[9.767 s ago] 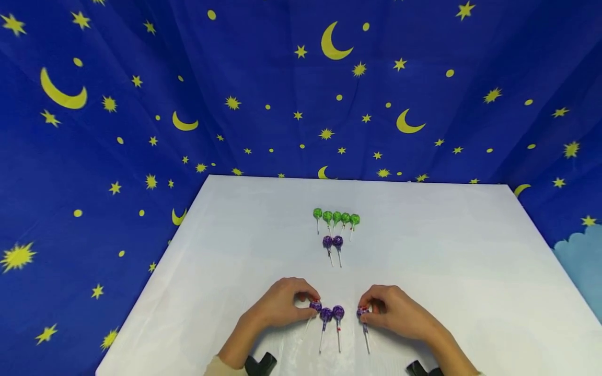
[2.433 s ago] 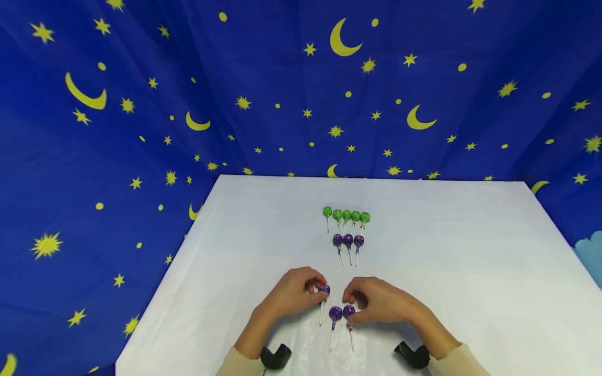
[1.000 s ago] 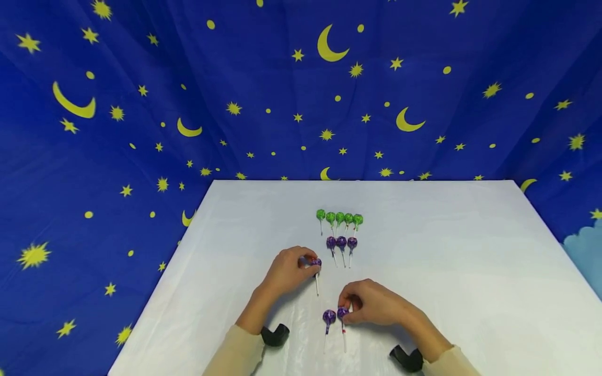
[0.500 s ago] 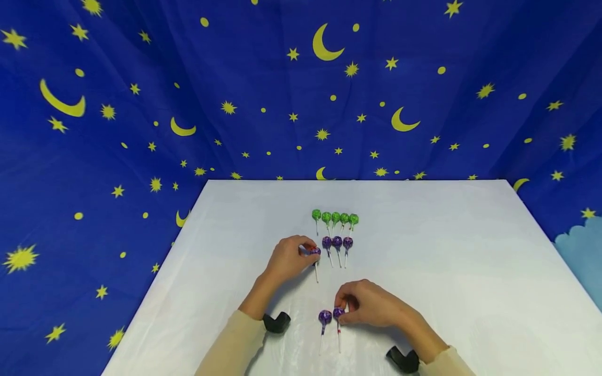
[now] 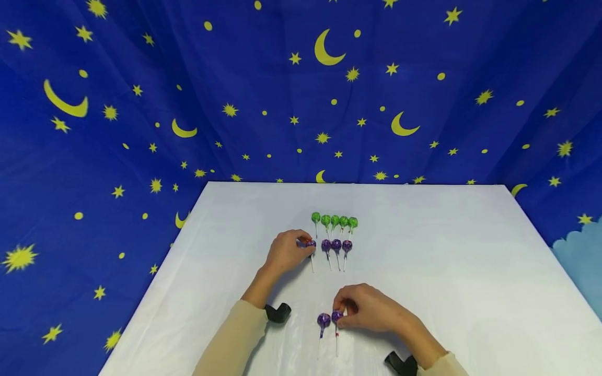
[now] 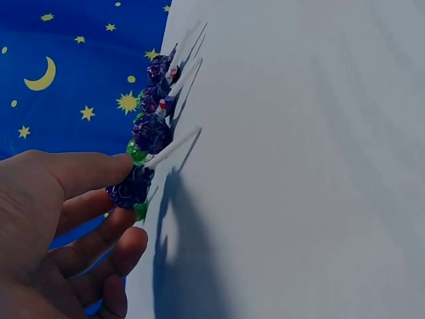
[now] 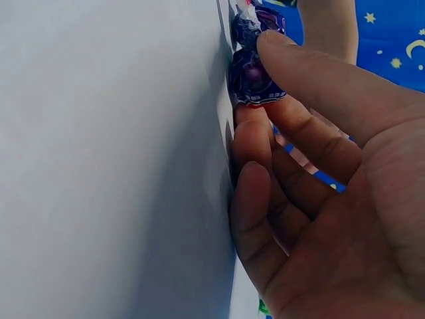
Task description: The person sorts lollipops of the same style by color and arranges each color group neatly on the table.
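Note:
My left hand pinches a purple-wrapped lollipop by its head, thumb on one side and fingers on the other. It is just left of a row of three purple lollipops, all with sticks toward me. Nearer the front, my right hand pinches another purple lollipop by its head at the table surface, its white stick pointing toward me. Directly left of that one lies a single purple lollipop. Behind the purple row lies a row of several green lollipops.
The lollipops lie on a white table. A blue cloth with yellow moons and stars hangs behind it and along the sides. Black curved pieces sit by each wrist, one left and one right.
My left hand has carried its purple lollipop forward to the left end of the purple row, which earlier grew from two to three. My right hand has closed on a front lollipop.

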A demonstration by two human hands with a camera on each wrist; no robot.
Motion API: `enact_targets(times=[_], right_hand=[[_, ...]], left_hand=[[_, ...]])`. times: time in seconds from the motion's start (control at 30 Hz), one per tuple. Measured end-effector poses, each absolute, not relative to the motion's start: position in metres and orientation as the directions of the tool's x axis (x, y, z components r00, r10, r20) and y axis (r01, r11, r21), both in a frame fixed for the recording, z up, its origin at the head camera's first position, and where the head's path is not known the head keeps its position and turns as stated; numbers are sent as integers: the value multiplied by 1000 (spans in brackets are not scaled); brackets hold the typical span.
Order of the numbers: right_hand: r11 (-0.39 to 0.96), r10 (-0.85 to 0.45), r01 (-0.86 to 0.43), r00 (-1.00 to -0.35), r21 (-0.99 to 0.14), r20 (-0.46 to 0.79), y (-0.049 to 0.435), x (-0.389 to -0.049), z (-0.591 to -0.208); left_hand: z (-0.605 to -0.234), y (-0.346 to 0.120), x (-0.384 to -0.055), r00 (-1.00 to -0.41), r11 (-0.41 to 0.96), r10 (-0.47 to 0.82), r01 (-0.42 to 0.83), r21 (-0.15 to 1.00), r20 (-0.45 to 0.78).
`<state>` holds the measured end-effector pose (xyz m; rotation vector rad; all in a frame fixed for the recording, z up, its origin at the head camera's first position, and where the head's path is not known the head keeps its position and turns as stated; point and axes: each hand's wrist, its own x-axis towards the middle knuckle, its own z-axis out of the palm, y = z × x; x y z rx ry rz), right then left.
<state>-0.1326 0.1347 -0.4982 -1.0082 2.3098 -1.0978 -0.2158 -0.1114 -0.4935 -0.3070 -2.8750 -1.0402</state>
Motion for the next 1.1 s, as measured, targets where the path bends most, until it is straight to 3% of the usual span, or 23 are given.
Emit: enact_targets(times=[1.1], right_hand=[[394, -751, -451, -660, -801, 3, 141, -131, -505]], left_hand=[[-510, -109, -226, -986, 704, 122, 168, 690, 116]])
